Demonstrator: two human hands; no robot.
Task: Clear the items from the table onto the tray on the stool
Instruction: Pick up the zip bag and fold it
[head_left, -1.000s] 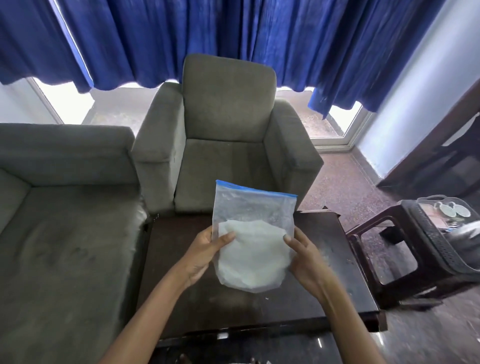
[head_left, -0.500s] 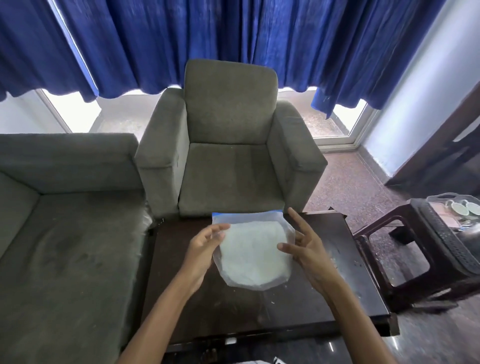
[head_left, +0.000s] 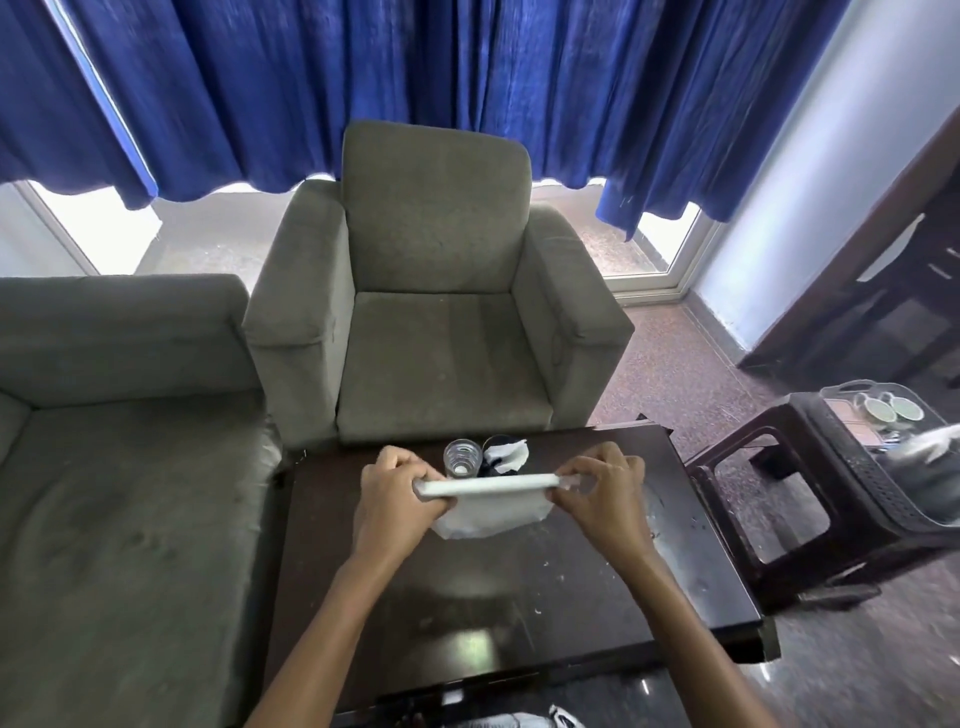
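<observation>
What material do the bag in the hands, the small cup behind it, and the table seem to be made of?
Bag: thin, soft plastic, frosted; it folds and sags between the left hand and right hand.
Cup: clear glass or hard plastic; you can see through it.
Table: dark wood or veneer, probably polished; it reflects the window light.

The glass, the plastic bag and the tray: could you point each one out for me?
glass (head_left: 461, 457): head view, on its clear round rim seen from above.
plastic bag (head_left: 485, 512): head view, on its white belly hanging below the folded top.
tray (head_left: 852, 480): head view, on its dark perforated side wall.
</observation>
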